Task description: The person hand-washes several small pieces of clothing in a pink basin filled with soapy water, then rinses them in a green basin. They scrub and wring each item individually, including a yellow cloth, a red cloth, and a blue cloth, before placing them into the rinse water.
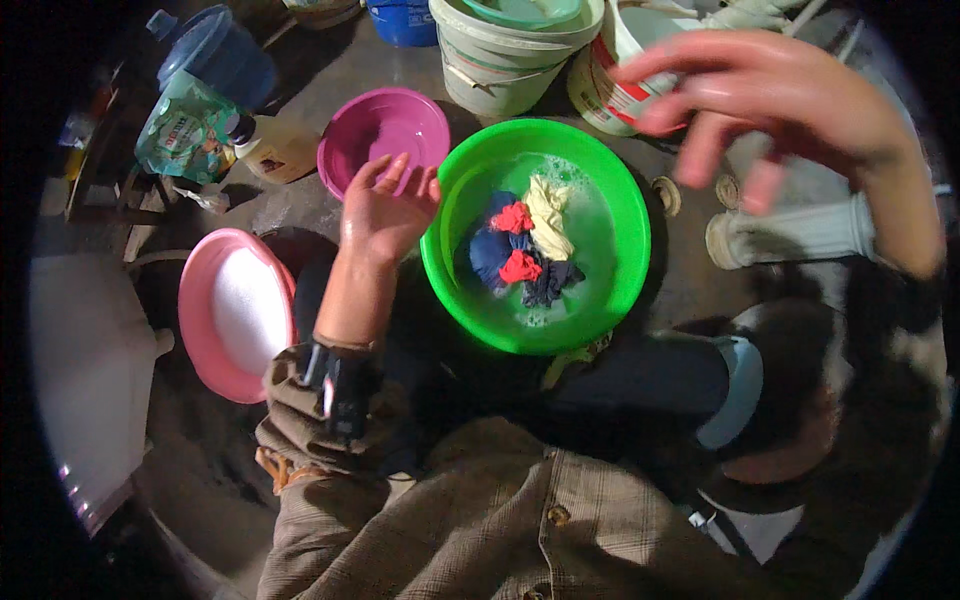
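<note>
My left hand (390, 206) is held palm up between the magenta basin (341, 139) and the green basin (634, 251), with nothing in it. Raised at the upper right, my right hand (780, 109) is blurred, its fingers apart and holding nothing. Soapy water in the green basin surrounds several wet cloths: a pale yellow twisted cloth (547, 217), a dark blue cloth (489, 251), a black cloth (553, 283) and red cloth pieces (520, 266). Neither hand touches these cloths.
A pink basin (196, 330) with something white inside stands left. Behind are a white bucket (491, 64) holding a green basin, a red-and-white bucket (600, 90), a capped bottle (281, 154), a green pouch (184, 131) and a blue water jug (225, 64).
</note>
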`<state>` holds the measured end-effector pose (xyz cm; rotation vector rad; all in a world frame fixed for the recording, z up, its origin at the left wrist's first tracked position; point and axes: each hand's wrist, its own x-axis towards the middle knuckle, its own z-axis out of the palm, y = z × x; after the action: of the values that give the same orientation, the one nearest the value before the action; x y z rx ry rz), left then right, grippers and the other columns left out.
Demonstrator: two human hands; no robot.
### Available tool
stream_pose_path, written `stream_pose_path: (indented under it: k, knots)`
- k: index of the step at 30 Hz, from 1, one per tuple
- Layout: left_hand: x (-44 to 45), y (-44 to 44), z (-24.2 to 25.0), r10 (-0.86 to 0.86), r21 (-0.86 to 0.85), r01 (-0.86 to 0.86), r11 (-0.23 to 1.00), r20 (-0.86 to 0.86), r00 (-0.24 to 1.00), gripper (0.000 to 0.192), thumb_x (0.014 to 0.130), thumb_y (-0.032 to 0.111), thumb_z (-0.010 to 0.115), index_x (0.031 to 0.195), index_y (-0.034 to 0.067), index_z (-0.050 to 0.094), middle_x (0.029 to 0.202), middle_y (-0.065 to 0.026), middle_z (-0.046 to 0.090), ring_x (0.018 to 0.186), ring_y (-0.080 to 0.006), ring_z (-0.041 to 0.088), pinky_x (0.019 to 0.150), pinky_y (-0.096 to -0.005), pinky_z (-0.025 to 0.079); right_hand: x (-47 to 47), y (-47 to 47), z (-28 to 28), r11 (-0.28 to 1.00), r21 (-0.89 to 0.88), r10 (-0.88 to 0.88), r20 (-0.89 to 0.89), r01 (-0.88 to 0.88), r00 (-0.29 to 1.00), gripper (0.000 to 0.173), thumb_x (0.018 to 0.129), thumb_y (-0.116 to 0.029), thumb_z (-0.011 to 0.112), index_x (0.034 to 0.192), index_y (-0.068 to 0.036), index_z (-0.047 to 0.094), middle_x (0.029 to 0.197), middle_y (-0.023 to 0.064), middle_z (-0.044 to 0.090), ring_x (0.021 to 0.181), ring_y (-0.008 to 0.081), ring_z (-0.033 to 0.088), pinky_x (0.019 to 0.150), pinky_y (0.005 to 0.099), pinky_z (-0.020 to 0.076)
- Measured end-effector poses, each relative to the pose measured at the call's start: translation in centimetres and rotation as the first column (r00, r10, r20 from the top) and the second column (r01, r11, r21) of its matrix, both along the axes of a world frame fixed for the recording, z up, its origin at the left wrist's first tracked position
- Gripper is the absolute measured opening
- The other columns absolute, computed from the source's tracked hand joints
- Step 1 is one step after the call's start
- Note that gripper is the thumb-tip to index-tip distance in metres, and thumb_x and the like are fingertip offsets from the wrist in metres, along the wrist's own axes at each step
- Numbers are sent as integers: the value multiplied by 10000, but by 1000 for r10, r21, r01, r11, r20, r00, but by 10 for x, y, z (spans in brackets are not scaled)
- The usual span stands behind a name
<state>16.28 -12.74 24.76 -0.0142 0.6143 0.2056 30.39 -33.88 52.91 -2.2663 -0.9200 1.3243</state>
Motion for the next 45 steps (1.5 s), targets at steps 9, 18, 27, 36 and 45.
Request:
stream_pose_path:
  k: [9, 18, 27, 36, 45]
  knots:
    - [85, -58, -182, 119, -144, -161, 976, -264, 957, 192, 801, 218, 526, 919, 66, 529, 914, -119, 470, 836, -248, 490, 786, -375, 411, 115, 56, -395, 762, 208, -471, -470, 613, 746, 353, 848, -267, 545, 1154, -103, 486, 1015, 57, 558, 871, 157, 566, 660, 313, 491]
    - [69, -124, -274, 56, 395, 229, 890, -591, 805, 433, 807, 160, 529, 1220, 111, 406, 1050, -43, 509, 983, -199, 492, 885, -372, 343, 51, -4, -558, 970, 177, 59, 487, -164, 872, 451, 682, -66, 613, 1106, -192, 526, 1080, 149, 480, 970, 310, 503, 813, 381, 447]
    - [51, -117, -286, -447, -57, 537, 842, -631, 634, 355, 788, 236, 552, 1104, 97, 469, 1003, -75, 520, 900, -206, 525, 803, -354, 401, 91, 28, -560, 608, 216, -519, -620, 764, 589, 226, 816, -204, 594, 962, -34, 566, 856, 20, 574, 812, 90, 519, 715, 243, 433]
    - [91, -79, -302, 14, 309, 211, 927, -592, 806, 239, 805, 219, 562, 1019, 116, 537, 897, -5, 561, 788, -135, 516, 640, -271, 381, 59, 50, -573, 980, 96, 97, 544, -177, 834, 226, 762, -112, 536, 988, -127, 530, 998, 153, 473, 849, 353, 519, 698, 451, 457]
    - [104, -82, -305, 54, 283, 135, 950, -572, 819, 263, 830, 223, 531, 1044, 70, 539, 941, -65, 570, 846, -187, 541, 765, -338, 438, 48, 52, -590, 998, -25, 60, 563, -55, 824, 188, 754, -114, 535, 937, -87, 566, 1112, 178, 457, 1006, 377, 466, 754, 461, 442]
